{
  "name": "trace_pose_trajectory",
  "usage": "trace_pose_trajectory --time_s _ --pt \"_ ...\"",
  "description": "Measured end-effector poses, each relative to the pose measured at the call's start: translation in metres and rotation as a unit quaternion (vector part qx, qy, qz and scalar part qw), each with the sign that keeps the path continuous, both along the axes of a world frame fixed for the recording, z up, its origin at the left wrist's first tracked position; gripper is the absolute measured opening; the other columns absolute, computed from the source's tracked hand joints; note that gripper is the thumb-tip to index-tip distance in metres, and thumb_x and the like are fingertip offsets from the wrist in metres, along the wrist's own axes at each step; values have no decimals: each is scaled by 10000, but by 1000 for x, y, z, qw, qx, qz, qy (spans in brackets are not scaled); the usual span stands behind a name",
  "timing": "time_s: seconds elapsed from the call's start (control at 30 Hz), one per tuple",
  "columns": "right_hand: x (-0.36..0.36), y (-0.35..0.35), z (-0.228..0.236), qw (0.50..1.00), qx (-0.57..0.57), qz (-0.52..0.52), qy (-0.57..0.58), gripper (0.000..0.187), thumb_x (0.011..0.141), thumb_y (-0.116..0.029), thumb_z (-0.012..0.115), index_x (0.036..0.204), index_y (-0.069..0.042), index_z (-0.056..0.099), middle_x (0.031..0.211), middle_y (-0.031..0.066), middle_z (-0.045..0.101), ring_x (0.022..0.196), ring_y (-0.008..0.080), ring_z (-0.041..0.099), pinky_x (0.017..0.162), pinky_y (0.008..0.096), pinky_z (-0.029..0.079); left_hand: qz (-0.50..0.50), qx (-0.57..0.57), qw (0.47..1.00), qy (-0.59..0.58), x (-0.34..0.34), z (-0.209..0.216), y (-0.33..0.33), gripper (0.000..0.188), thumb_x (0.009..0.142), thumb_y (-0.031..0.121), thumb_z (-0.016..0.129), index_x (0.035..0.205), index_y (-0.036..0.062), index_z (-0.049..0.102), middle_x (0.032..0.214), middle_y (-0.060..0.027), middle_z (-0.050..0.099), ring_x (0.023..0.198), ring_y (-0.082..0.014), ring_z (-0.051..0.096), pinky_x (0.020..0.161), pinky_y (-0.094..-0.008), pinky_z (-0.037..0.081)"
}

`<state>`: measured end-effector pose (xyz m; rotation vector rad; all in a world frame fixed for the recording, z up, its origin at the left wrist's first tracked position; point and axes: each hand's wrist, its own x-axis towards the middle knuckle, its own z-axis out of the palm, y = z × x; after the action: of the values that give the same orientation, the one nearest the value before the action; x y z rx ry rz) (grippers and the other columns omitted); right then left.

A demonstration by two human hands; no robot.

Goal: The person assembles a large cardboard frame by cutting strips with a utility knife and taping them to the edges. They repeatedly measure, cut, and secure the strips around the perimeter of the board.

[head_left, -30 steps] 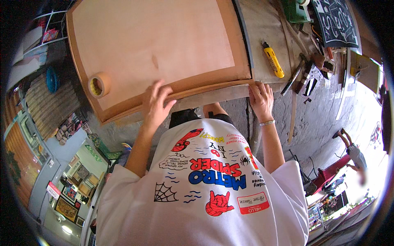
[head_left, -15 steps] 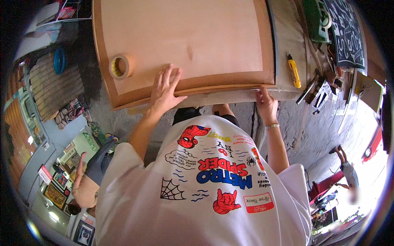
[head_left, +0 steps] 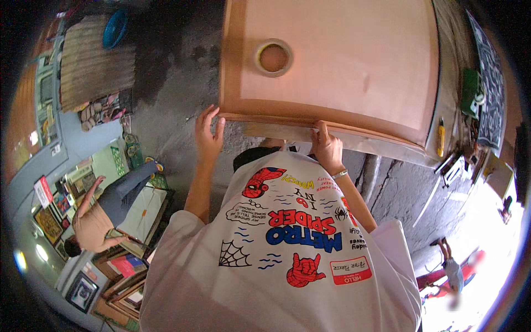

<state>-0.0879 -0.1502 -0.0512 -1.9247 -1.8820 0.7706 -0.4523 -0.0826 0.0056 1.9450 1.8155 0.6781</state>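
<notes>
A large flat panel (head_left: 343, 66), pale in the middle with a brown border, lies in front of me. My left hand (head_left: 208, 135) is at its near left corner, fingers stretched and thumb apart beside the edge. Along the near side runs a thin brown edge strip (head_left: 271, 119). My right hand (head_left: 328, 148) has its fingers curled, the index finger and thumb pinching that strip near the middle. A tape roll (head_left: 275, 74) lies flat on the panel toward its left side.
A yellow marker-like tool (head_left: 441, 138) lies right of the panel on a cloth-covered surface. Beyond it are a green case (head_left: 471, 91) and a dark lettered board (head_left: 489, 83). A person (head_left: 102, 221) is at the left among frames; another person (head_left: 453, 271) stands far right.
The panel and tape roll now appear farther right in view. My left hand has left the panel's top for its near left corner. My right hand has shifted from the right end toward mid-edge.
</notes>
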Motion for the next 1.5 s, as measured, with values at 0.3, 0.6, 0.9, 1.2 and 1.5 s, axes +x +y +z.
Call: trace_pose_trajectory --time_s 0.3,0.6,0.9,1.2,1.5 --pt "-155 34 -4 996 24 85 25 363 1006 -238 609 1314 -62 531 658 177 674 580 391 690 525 512 561 -134 -25 991 1 -50 14 31 411 968 267 726 1318 61 657 1423 -161 603 1296 -384 580 1085 -485 459" --pt "-239 63 10 988 -21 147 30 207 950 -136 554 1132 -37 552 825 190 738 691 355 754 587 475 619 -266 -65 962 -16 -35 -11 76 123 970 162 665 1007 47 690 1389 -164 617 1304 -389 562 1107 -487 436" --pt "-250 60 -8 990 95 105 14 228 949 -181 582 1113 -22 575 757 148 730 680 315 757 545 429 609 -315 -107 943 29 -28 5 94 125 937 96 639 1046 52 679 1349 -153 631 1282 -395 566 1090 -501 433" --pt "-107 29 23 989 -69 129 -35 547 913 -185 610 1411 -19 456 775 142 744 742 310 773 632 474 621 -358 -129 922 70 51 17 77 606 803 152 830 1354 78 588 1559 -166 453 1442 -407 435 1182 -491 380" --pt "78 -21 -4 987 26 27 -156 401 971 -203 605 1360 -135 532 807 111 750 662 316 738 532 452 573 -460 -32 886 47 231 -23 58 666 878 234 776 1457 45 508 1611 -171 396 1509 -365 358 1235 -495 322"
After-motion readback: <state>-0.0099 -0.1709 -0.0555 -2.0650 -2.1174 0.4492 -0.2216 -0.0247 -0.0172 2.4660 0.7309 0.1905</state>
